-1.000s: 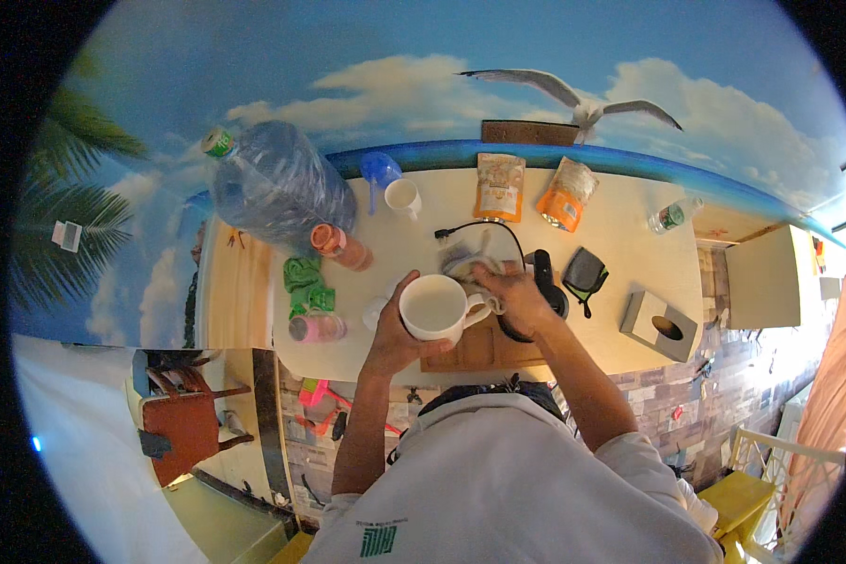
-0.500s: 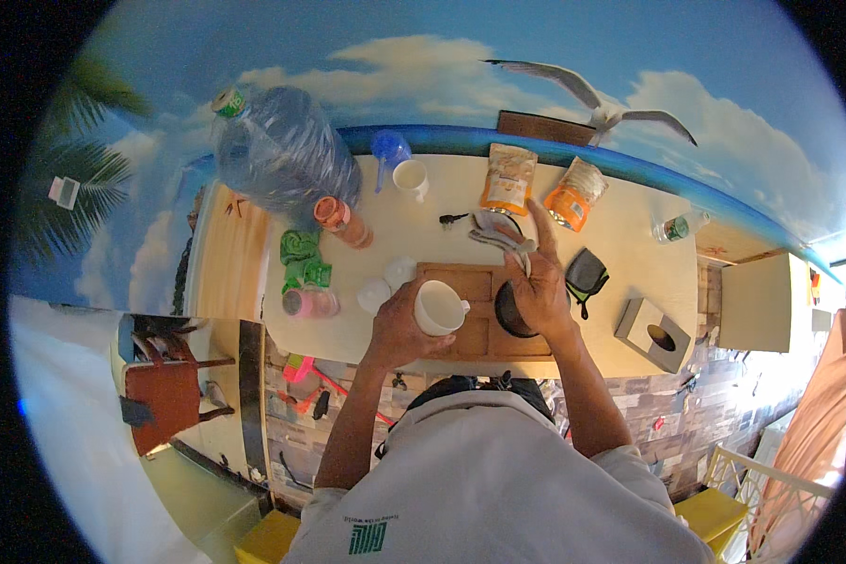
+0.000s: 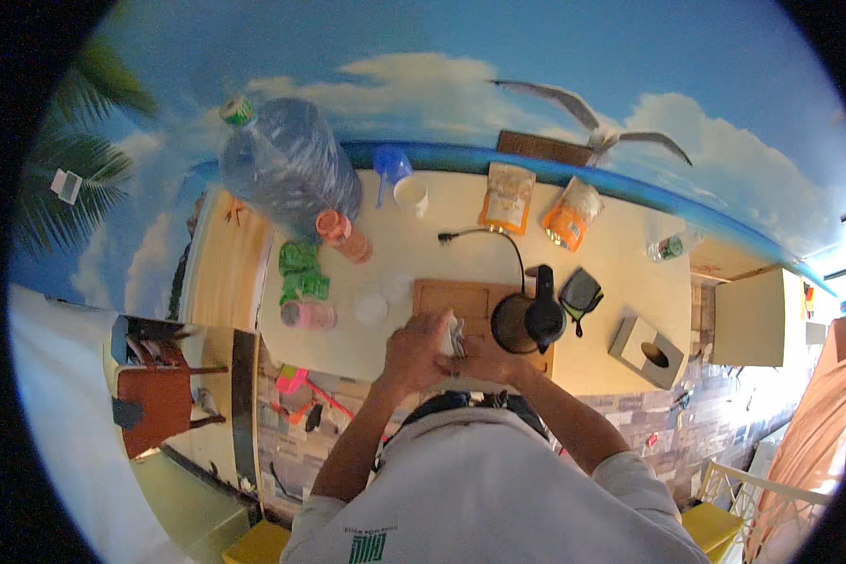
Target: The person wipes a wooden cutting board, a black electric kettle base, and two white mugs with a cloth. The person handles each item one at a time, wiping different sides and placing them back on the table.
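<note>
Close to the table's near edge, my two hands meet over the wooden tray (image 3: 453, 293). My left hand (image 3: 412, 353) is closed around a white cup (image 3: 446, 329), mostly hidden by the fingers. From the right, my right hand (image 3: 487, 359) presses a crumpled greyish cloth (image 3: 458, 336) against the cup; its fingertips are partly hidden. Just right of the hands, a dark electric kettle (image 3: 515, 324) with a black handle stands on the tray. Its cord runs back to a plug (image 3: 446, 239) lying on the table.
At the back left are a large blue water jug (image 3: 287, 164), a pink bottle (image 3: 345, 237), a blue scoop (image 3: 391, 165) and another white cup (image 3: 411, 195). Two orange pouches (image 3: 509, 197) stand behind. A dark pouch (image 3: 581, 291) and tissue box (image 3: 647, 352) lie right.
My right hand has come back toward me from above the kettle, bringing the cloth to the cup. My left hand has tilted the cup, and the kettle now shows uncovered.
</note>
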The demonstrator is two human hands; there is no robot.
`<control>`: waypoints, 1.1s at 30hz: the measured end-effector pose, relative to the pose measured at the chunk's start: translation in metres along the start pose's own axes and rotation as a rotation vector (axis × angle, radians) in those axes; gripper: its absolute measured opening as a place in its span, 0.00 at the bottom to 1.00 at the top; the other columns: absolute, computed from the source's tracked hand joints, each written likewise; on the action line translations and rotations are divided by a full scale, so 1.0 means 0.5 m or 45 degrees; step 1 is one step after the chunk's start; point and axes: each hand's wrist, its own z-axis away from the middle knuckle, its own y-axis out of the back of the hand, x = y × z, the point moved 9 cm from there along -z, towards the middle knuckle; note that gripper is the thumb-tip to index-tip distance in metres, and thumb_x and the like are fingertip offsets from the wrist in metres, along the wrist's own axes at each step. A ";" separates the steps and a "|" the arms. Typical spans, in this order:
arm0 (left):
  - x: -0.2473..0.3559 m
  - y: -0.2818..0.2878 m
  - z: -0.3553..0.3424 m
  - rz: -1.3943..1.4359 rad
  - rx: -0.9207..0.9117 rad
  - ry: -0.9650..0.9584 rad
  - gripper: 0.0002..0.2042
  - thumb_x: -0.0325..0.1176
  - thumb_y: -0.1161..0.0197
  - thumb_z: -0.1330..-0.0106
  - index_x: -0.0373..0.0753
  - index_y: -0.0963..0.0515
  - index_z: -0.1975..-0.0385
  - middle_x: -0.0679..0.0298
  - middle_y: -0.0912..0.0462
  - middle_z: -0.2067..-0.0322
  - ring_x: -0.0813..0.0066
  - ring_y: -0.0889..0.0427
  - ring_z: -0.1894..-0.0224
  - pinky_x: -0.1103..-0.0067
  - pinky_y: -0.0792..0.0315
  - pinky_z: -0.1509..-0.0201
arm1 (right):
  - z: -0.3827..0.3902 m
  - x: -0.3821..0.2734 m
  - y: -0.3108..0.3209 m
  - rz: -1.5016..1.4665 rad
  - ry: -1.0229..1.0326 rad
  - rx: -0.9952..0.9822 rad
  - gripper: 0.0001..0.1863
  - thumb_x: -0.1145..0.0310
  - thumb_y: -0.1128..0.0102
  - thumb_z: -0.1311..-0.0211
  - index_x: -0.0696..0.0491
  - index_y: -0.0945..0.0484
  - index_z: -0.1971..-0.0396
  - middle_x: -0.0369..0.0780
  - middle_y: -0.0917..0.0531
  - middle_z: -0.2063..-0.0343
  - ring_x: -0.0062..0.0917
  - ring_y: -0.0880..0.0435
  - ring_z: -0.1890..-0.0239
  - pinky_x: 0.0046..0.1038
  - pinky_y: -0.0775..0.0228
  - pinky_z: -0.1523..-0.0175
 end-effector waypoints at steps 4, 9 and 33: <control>0.014 0.055 0.012 0.140 0.170 -0.082 0.48 0.44 0.16 0.63 0.37 0.31 0.37 0.51 0.25 0.41 0.48 0.23 0.41 0.60 0.25 0.39 | -0.016 0.069 -0.041 -1.134 -0.161 -0.158 0.29 0.49 0.44 0.26 0.56 0.30 0.37 0.44 0.20 0.47 0.38 0.19 0.44 0.46 0.25 0.39; -0.084 0.077 0.058 1.177 0.613 0.221 0.35 0.39 0.21 0.47 0.35 0.28 0.40 0.55 0.21 0.47 0.65 0.21 0.46 0.69 0.26 0.41 | 0.009 -0.035 -0.009 -1.275 0.307 0.103 0.26 0.63 0.35 0.30 0.58 0.30 0.38 0.44 0.17 0.50 0.34 0.17 0.48 0.38 0.19 0.43; 0.104 0.146 0.137 0.780 1.024 -0.445 0.34 0.45 0.30 0.37 0.42 0.35 0.34 0.42 0.23 0.46 0.53 0.19 0.49 0.64 0.23 0.47 | 0.103 -0.029 -0.062 -1.818 -0.038 -0.773 0.29 0.63 0.30 0.36 0.54 0.29 0.37 0.40 0.18 0.49 0.32 0.20 0.45 0.39 0.24 0.42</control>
